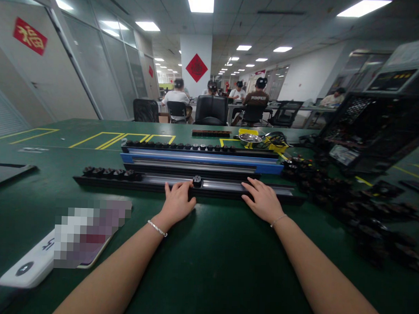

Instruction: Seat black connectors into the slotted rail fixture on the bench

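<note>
Black rail before them, the spread left hand, beside a small part, and the spread right hand appear mid-placement, likely needing light pressure next.

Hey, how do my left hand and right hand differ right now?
Your left hand has fingertips at the lone black part; your right hand is farther right along the rail, away from that part. The left wears a thicker bracelet, the right a thinner bracelet. Both reach the same rail, backs facing up.
</note>
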Tool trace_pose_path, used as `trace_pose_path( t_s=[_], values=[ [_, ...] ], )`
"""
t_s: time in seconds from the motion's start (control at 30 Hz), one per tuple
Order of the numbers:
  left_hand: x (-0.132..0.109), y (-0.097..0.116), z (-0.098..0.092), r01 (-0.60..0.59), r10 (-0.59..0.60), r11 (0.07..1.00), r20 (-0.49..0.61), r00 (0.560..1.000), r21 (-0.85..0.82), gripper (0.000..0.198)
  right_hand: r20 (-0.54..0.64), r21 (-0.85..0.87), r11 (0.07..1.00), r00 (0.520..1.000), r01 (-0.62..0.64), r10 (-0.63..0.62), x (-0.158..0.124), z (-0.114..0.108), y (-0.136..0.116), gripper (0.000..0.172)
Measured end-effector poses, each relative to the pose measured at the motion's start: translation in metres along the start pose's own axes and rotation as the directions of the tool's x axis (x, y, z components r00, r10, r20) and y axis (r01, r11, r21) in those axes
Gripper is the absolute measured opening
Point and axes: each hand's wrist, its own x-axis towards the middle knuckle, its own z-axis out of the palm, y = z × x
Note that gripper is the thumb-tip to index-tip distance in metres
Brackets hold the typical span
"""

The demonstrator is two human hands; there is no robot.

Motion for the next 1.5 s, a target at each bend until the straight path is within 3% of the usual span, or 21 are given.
trace_pose_path(
  t_s=[0.37,0.63,0.83,1.07,1.5],
  values=[
    [0.001,0.000,0.002,-0.010,0.010,1.000,0.010,1.000,0.013,0.045,0.000,0.107,0.990,0.996,0.091,-0.092,0.005,-0.003,-0.034,0.045],
    [0.001,0.001,0.003,-0.036,0.036,0.999,0.004,0.999,0.038,0.052,0.059,0.275,0.958,0.993,0.082,-0.102,0.017,-0.007,-0.083,0.044],
    [0.000,0.003,0.004,-0.072,0.071,0.993,0.018,0.997,0.091,0.058,0.085,0.253,0.964,0.991,0.083,-0.107,0.024,-0.005,-0.111,0.046],
    [-0.001,0.003,0.002,-0.100,0.094,0.987,0.048,0.994,0.129,0.061,0.101,0.253,0.966,0.992,0.048,-0.076,0.025,-0.002,-0.113,0.045],
    [-0.003,0.000,0.007,-0.155,0.153,0.975,0.023,0.988,0.161,0.061,0.037,0.220,0.970,0.993,0.101,-0.112,0.024,0.003,-0.109,0.045]
  ],
)
